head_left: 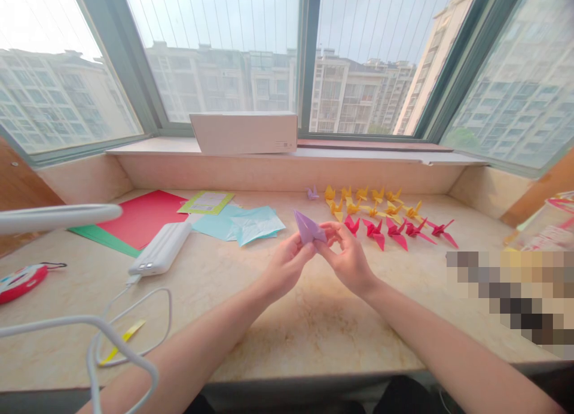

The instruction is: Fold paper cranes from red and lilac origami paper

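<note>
Between my two hands is a piece of folded purple origami paper (307,227), held above the stone ledge with one pointed end up and to the left. My left hand (290,260) pinches its lower left side. Thumb and fingers of my right hand (347,255) grip its right side. Just beyond and to the right stand finished paper cranes: a small purple crane (313,192), several yellow cranes (353,206) in two rows, and a row of red cranes (397,229) closest to my right hand.
On the left lie red paper (146,217), green paper (105,239), light blue sheets (258,224), a yellow-green packet (206,202), a white power bank (162,250) with a cable (170,318), and a red-and-white item (22,282). A white box (244,133) stands by the window.
</note>
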{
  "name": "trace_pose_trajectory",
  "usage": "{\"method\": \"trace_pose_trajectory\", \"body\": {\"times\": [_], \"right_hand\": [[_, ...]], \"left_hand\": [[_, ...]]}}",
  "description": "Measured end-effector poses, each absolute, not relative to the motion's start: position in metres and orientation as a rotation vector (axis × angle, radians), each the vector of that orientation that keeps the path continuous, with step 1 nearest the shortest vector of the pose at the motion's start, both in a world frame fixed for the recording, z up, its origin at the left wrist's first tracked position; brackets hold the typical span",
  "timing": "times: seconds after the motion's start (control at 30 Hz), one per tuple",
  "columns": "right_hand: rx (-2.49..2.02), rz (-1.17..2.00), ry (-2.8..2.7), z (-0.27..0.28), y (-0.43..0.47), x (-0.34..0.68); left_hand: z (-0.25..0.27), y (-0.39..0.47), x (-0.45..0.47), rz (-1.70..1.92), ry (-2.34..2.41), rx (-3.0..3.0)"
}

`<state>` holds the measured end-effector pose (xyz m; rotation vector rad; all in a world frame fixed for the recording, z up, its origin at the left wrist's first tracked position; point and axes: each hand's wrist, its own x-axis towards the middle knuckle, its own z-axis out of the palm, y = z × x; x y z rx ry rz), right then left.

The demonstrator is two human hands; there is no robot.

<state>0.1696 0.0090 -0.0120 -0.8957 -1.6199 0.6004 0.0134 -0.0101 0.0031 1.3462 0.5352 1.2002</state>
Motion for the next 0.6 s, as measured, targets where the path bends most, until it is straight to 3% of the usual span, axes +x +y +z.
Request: {"method": "trace_pose_trajectory", "body": {"times": [0.23,0.6], "right_hand": [[-0.858,0.858,-1.443,-0.012,0.017,0.176],[-0.794,0.597,-1.783,-0.008,0.004,0.17]], "left_hand": [[0.001,-0.009,0.015,1.209,0.498,1.325],[0.005,-0.007,0.007,1.314,0.897,1.629]]}}
